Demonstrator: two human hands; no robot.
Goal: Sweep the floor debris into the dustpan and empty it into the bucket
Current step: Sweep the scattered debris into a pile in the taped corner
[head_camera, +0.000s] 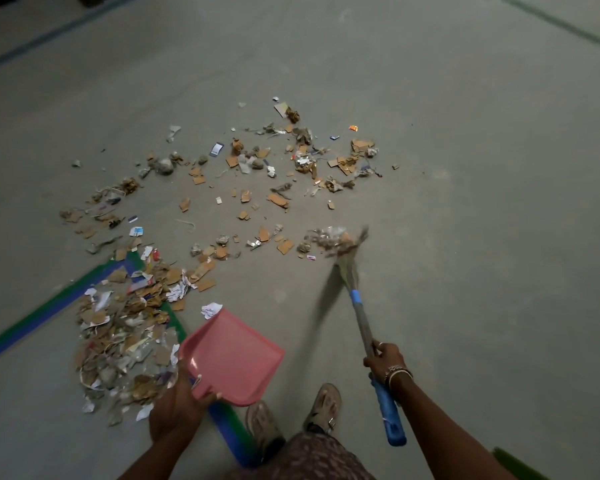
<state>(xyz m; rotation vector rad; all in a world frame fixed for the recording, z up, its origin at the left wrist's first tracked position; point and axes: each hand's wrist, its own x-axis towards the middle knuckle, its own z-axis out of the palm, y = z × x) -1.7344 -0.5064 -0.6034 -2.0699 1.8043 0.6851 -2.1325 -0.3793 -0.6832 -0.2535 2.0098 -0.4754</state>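
Observation:
My left hand (177, 407) grips the rear edge of a pink dustpan (232, 355), held low over the floor with nothing in it. Just left of the pan lies a dense heap of cardboard and paper scraps (125, 348). More loose debris (257, 174) is scattered across the grey floor further out. My right hand (385, 358) holds a broom (361, 317) by its shaft, above the blue grip end. The blurred bristle head (347, 244) touches a small clump of scraps at the scatter's near right edge. No bucket is in view.
Green and blue tape lines (42, 317) run across the floor under the heap and toward my feet (291, 417). Bare concrete lies to the right of the broom. Dark floor lines cross the far corners.

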